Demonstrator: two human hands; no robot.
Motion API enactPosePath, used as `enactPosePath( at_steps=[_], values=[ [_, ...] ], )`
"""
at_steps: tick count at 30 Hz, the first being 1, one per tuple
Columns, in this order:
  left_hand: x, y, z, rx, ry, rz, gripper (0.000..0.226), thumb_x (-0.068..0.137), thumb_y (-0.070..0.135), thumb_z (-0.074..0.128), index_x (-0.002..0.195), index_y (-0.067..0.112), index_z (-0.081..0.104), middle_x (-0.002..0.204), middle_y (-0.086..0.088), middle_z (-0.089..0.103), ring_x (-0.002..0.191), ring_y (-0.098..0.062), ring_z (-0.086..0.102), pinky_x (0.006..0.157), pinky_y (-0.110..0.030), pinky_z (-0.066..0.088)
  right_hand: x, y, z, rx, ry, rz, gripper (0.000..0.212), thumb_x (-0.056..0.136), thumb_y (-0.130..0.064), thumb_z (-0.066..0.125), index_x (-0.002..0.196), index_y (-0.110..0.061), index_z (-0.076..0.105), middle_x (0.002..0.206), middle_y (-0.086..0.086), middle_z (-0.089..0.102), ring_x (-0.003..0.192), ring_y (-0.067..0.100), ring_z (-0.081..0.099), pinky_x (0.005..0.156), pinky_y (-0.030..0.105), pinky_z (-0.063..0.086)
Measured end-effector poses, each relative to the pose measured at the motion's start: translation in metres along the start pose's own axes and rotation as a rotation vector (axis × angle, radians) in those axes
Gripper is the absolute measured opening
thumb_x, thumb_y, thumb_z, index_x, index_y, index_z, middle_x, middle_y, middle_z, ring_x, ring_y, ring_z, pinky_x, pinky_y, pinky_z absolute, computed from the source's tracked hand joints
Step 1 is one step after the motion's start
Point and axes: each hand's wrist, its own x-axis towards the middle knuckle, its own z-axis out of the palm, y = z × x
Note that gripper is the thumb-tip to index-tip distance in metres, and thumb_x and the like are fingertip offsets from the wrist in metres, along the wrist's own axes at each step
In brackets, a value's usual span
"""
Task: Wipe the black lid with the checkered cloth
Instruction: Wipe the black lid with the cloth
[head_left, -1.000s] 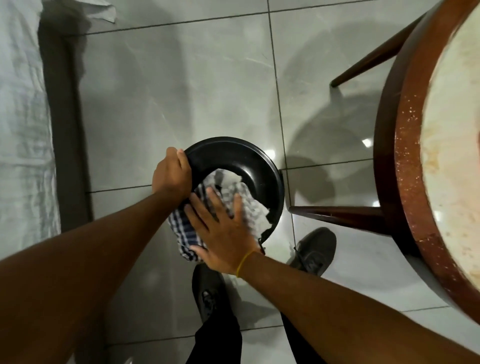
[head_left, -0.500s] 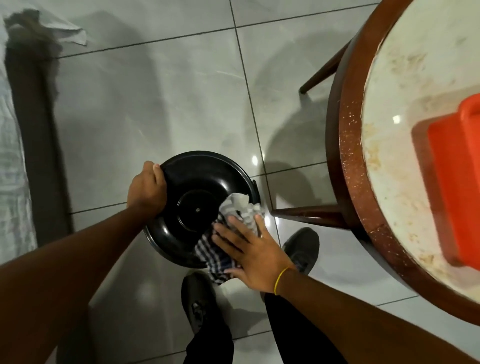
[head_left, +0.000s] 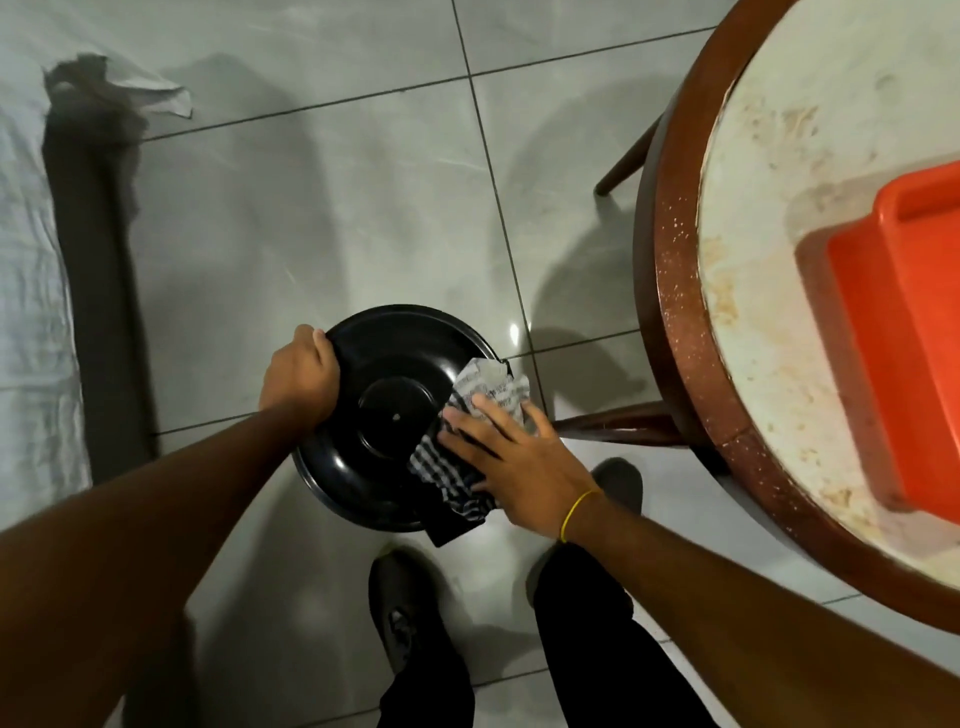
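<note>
A round black lid (head_left: 387, 410) is held in the air above the tiled floor, its hollow side facing me. My left hand (head_left: 298, 376) grips its left rim with closed fingers. A checkered cloth (head_left: 467, 415) lies bunched over the lid's right side, and my right hand (head_left: 511, 462) presses flat on it with fingers spread. One corner of the cloth hangs below the lid's lower right edge.
A round table (head_left: 675, 291) with a dark wooden rim and pale top stands at the right, an orange tray (head_left: 893, 332) on it. Its legs reach toward the lid. A white sheet (head_left: 31, 291) covers the left. My shoes (head_left: 405, 618) stand below.
My right hand has slid the cloth from the lid's middle and lower part across to its right side. The view has shifted, showing more of the table and the orange tray.
</note>
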Motion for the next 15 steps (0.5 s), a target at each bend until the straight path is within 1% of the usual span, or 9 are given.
enactPosePath(
  at_steps=[4,6,8,10,11,13,14,15],
  values=[
    [0.003,-0.003,0.002,0.041,0.004,0.007,0.039,0.109,0.038,0.023,0.099,0.008,0.046,0.084,-0.015,0.055,0.080,-0.040,0.058,0.073,-0.047,0.045,0.008,0.004,-0.009,0.000,-0.054,-0.025,0.093,0.098,-0.051,0.068,0.173,-0.033,0.017,0.184,-0.002,0.004,0.170,0.033,0.009,0.125,0.072,0.027],
    [0.001,-0.005,0.001,0.054,-0.014,0.003,0.036,0.109,0.037,0.025,0.099,0.009,0.045,0.087,-0.017,0.057,0.085,-0.044,0.060,0.074,-0.049,0.045,0.011,0.003,-0.014,-0.007,-0.102,-0.039,0.093,0.099,-0.054,0.066,0.174,-0.033,0.015,0.184,-0.001,0.000,0.170,0.033,0.005,0.125,0.074,0.024],
    [-0.003,0.003,-0.006,0.107,-0.012,-0.026,0.034,0.108,0.036,0.029,0.106,0.008,0.049,0.104,-0.021,0.061,0.097,-0.044,0.059,0.084,-0.055,0.047,0.014,0.005,-0.023,0.019,-0.139,-0.036,0.095,0.097,-0.057,0.066,0.173,-0.034,0.014,0.184,-0.001,-0.005,0.170,0.032,0.000,0.125,0.075,0.021],
    [-0.011,0.014,-0.014,0.186,0.082,0.010,0.029,0.103,0.033,0.041,0.120,0.014,0.053,0.122,-0.016,0.060,0.113,-0.041,0.055,0.094,-0.058,0.043,0.020,0.005,-0.031,0.083,-0.116,-0.012,0.099,0.089,-0.062,0.069,0.171,-0.035,0.020,0.184,0.000,-0.002,0.170,0.031,0.004,0.125,0.075,0.019],
    [-0.020,0.021,-0.019,0.171,0.141,0.064,0.029,0.101,0.033,0.045,0.123,0.017,0.054,0.124,-0.012,0.060,0.116,-0.038,0.054,0.095,-0.057,0.042,0.025,0.004,-0.038,0.111,-0.091,0.001,0.100,0.085,-0.063,0.069,0.169,-0.035,0.022,0.183,0.001,0.002,0.169,0.031,0.009,0.123,0.075,0.020],
    [-0.049,0.038,-0.019,0.007,0.210,0.186,0.029,0.098,0.037,0.049,0.122,0.022,0.054,0.115,-0.005,0.063,0.109,-0.029,0.058,0.093,-0.052,0.047,0.036,0.005,-0.052,0.142,-0.058,0.042,0.103,0.080,-0.060,0.071,0.168,-0.033,0.024,0.180,-0.001,0.013,0.166,0.030,0.019,0.120,0.076,0.027],
    [-0.067,0.046,-0.017,-0.087,0.184,0.224,0.031,0.098,0.041,0.051,0.123,0.023,0.054,0.110,-0.002,0.064,0.103,-0.023,0.061,0.090,-0.049,0.051,0.042,0.007,-0.059,0.133,-0.065,0.061,0.105,0.077,-0.056,0.074,0.167,-0.031,0.026,0.177,-0.001,0.020,0.164,0.030,0.023,0.119,0.075,0.029],
    [-0.086,0.052,-0.011,-0.160,0.113,0.242,0.035,0.097,0.045,0.054,0.126,0.025,0.053,0.108,0.003,0.064,0.099,-0.015,0.063,0.086,-0.043,0.055,0.048,0.011,-0.065,0.104,-0.092,0.073,0.107,0.073,-0.053,0.077,0.166,-0.029,0.029,0.173,0.000,0.027,0.162,0.030,0.027,0.118,0.074,0.029]
  ],
)
